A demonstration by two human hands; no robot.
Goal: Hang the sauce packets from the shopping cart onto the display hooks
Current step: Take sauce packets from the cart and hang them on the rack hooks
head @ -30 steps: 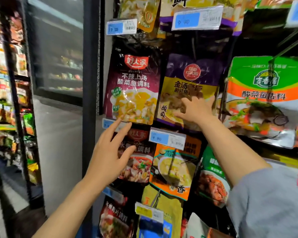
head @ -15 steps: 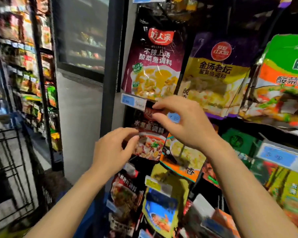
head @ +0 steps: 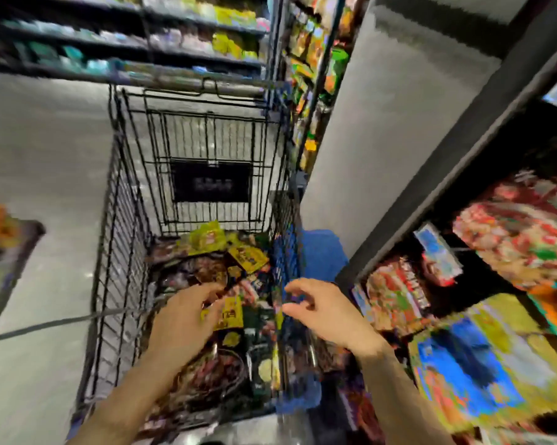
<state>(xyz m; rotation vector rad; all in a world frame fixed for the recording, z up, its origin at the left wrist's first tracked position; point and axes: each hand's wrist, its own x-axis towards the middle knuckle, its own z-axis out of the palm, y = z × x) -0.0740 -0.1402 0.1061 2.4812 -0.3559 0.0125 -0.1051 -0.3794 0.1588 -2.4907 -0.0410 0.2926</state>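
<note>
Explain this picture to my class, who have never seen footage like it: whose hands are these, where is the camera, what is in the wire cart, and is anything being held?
There is no machine here. A person wears a wide-angle camera on the head, looking forward and down, so the two bare arms reaching in from the bottom are the person's own. The picture is blurred by motion.

In the middle stands a black wire shopping cart. In its bottom lies a heap of sauce packets, dark and yellow ones. On the right is a display rack with colourful packets hanging on it.

The left hand reaches down over the heap, fingertips at a dark packet; the blur hides whether it already grips it. The right hand hovers above the cart's right wall, fingers loosely curled, holding nothing.
</note>
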